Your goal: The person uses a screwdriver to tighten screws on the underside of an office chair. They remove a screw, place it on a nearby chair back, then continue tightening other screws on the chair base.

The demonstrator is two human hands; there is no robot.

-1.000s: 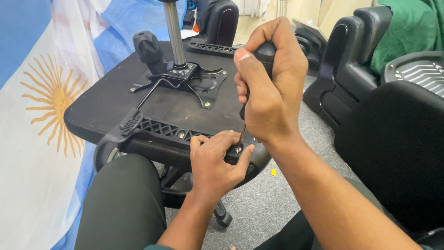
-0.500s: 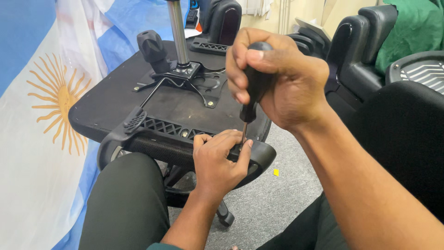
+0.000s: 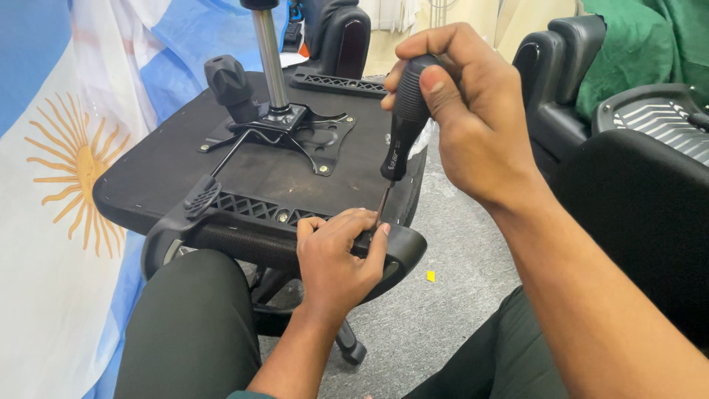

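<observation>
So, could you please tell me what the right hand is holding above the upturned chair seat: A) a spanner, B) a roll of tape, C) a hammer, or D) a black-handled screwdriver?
D: the right hand grips a black-handled screwdriver whose shaft runs down to the armrest bracket, where the left hand steadies it by the tip.
</observation>
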